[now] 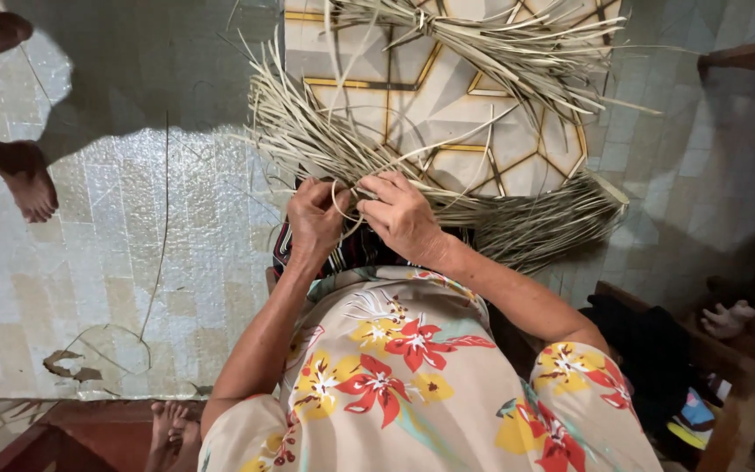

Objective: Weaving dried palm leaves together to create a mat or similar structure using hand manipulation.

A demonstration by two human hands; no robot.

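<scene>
A long bundle of dry, pale palm-leaf strips point(447, 179) lies across my lap and fans out over the tiled floor. My left hand point(315, 218) grips the bundle near its left part. Close beside it, my right hand point(404, 214) pinches a thin looped strip point(342, 203) that curls around the bundle between both hands. A second bundle of strips point(491, 44) lies farther off on the floor, tied near its top. I wear a flowered dress point(395, 367).
Another person's bare feet point(24, 179) stand at the far left on the pale tiles. A star-patterned floor tile point(447, 114) lies under the bundles. Dark wooden furniture point(709, 358) with cloth and small items stands at the lower right. Loose strips point(161, 245) lie on the floor.
</scene>
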